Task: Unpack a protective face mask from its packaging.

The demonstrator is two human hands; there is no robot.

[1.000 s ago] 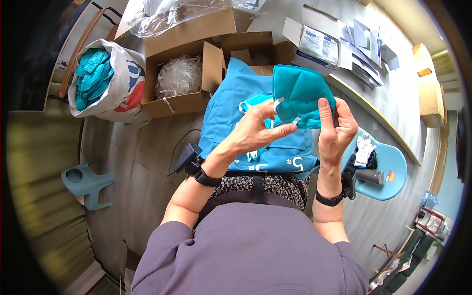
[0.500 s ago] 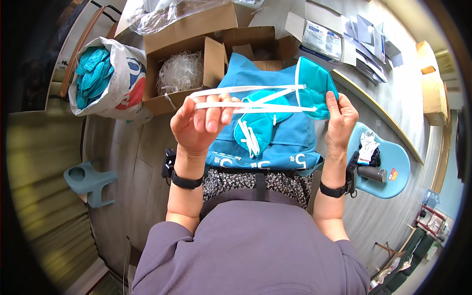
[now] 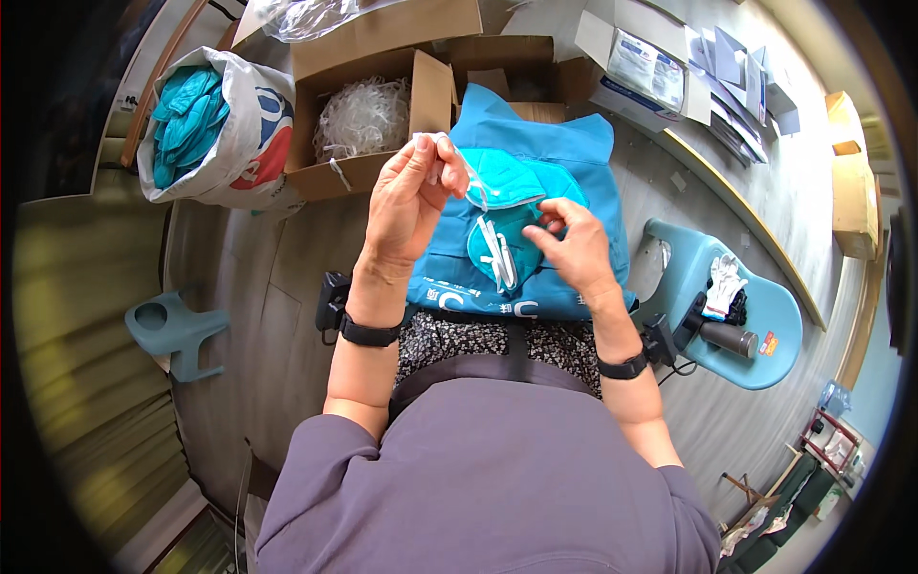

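Raised over my lap, my left hand (image 3: pixel 418 187) is closed on white elastic straps, its fingertips pinched together. A teal folded face mask (image 3: pixel 502 179) hangs from those straps just to its right. Below, a second teal face mask (image 3: pixel 516 251) lies on a blue fabric bag (image 3: pixel 598 158) on my lap, its white straps (image 3: pixel 494 256) bunched on top. My right hand (image 3: pixel 577 249) is beside the masks' right edge, thumb and fingers apart; I see nothing held in it.
A white sack (image 3: pixel 225 182) of teal masks stands far left. Beside it, a cardboard box (image 3: pixel 368 174) holds a tangle of clear straps. An open carton (image 3: pixel 636 103) stands far right. At right, a blue stool (image 3: pixel 779 325) carries gloves (image 3: pixel 724 289) and a dark bottle (image 3: pixel 729 338).
My right hand has let go of the mask and moved left and down. The stretched straps have gone slack, and the mask now hangs close to my left hand, which has closed.
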